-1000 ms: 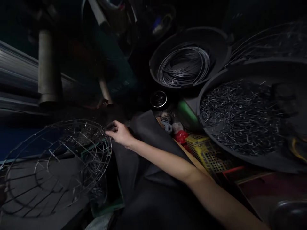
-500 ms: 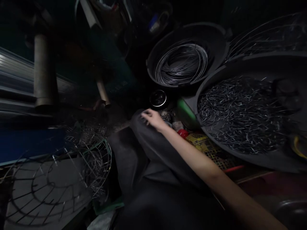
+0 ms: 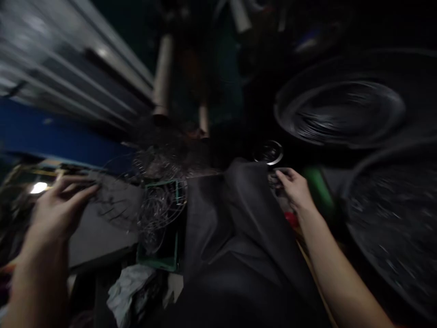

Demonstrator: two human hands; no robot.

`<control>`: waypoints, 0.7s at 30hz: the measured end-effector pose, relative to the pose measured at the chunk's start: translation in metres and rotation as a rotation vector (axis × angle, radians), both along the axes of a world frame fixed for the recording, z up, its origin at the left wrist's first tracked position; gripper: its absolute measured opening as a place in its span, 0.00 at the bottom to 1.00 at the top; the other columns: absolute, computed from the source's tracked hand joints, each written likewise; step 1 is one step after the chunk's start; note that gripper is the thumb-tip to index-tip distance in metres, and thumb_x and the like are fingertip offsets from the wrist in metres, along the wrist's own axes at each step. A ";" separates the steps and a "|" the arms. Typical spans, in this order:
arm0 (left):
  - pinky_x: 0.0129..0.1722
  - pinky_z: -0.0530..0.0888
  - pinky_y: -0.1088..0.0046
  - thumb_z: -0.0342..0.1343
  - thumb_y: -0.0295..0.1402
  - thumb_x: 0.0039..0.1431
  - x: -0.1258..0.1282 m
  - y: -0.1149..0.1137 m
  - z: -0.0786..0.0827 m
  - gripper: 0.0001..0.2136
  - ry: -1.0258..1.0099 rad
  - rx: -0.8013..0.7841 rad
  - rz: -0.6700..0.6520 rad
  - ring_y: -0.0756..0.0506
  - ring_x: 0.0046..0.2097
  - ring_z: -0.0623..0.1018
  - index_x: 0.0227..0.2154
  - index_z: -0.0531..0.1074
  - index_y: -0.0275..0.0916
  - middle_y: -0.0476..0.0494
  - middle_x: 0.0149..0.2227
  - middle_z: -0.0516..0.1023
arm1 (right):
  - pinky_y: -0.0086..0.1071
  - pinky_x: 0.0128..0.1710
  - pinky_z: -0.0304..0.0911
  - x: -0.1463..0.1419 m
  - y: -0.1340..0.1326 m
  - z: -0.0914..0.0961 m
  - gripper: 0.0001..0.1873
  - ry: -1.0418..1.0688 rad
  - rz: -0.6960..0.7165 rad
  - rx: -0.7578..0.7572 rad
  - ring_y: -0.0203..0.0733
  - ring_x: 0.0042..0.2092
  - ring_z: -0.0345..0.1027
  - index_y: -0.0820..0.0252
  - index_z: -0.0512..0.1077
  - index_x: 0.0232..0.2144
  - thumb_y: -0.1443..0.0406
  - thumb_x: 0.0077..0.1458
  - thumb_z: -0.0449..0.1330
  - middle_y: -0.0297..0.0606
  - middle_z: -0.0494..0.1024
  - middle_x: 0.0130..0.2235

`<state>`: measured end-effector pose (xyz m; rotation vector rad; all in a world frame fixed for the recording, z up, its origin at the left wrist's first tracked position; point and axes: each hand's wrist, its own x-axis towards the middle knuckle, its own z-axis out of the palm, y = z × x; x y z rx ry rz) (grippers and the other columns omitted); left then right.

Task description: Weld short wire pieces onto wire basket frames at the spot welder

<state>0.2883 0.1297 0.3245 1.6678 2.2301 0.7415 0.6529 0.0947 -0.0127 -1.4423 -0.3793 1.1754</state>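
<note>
On the left, my left hand (image 3: 63,205) has its thumb and fingers closed at the near edge of a round wire grid (image 3: 118,207). Blur softens the exact contact. The grid is above a grey flat panel (image 3: 102,237). My right hand (image 3: 294,186) hovers beside my dark-clad right knee (image 3: 244,175), its fingers bent together in a pinch; anything between them is too small or dark to make out. Just beyond it is a round dish with a shiny rim (image 3: 268,152).
A green crate (image 3: 177,250) with tangled wire pieces (image 3: 153,209) stands left of my legs. At right are a basin of coiled wire (image 3: 327,120) and a larger basin of short wire pieces (image 3: 392,214). Pipe-like bars (image 3: 163,77) hang ahead. A crumpled pale bag (image 3: 131,291) lies below.
The view has swung left, so the basins sit farther right. My left hand has come into view at the wire grid. My right hand has moved from over the knee to its right side.
</note>
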 end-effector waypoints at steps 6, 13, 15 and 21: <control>0.24 0.62 0.82 0.64 0.29 0.40 -0.024 0.013 -0.019 0.12 -0.548 0.117 -0.074 0.57 0.24 0.67 0.28 0.67 0.38 0.57 0.22 0.71 | 0.34 0.34 0.66 -0.036 0.048 0.074 0.23 -0.380 0.423 0.257 0.42 0.34 0.71 0.58 0.75 0.34 0.46 0.45 0.61 0.39 0.77 0.33; 0.25 0.65 0.81 0.66 0.29 0.36 -0.023 0.017 -0.022 0.14 -0.659 0.136 -0.141 0.55 0.26 0.69 0.28 0.69 0.38 0.54 0.24 0.71 | 0.38 0.42 0.62 -0.089 0.089 0.095 0.19 -0.617 0.695 0.267 0.48 0.41 0.71 0.56 0.76 0.36 0.51 0.52 0.54 0.39 0.79 0.37; 0.24 0.65 0.80 0.66 0.29 0.35 -0.023 0.019 -0.023 0.15 -0.651 0.126 -0.151 0.55 0.25 0.69 0.28 0.69 0.39 0.53 0.24 0.71 | 0.36 0.39 0.63 -0.102 0.091 0.093 0.20 -0.518 0.749 0.265 0.46 0.39 0.70 0.57 0.76 0.33 0.49 0.51 0.55 0.39 0.78 0.34; 0.24 0.65 0.80 0.65 0.31 0.36 -0.028 0.020 -0.030 0.15 -0.612 0.102 -0.156 0.54 0.26 0.70 0.29 0.69 0.39 0.53 0.25 0.70 | 0.27 0.23 0.54 -0.124 0.080 0.095 0.27 0.024 0.722 0.221 0.34 0.26 0.61 0.62 0.74 0.29 0.43 0.40 0.63 0.34 0.72 0.25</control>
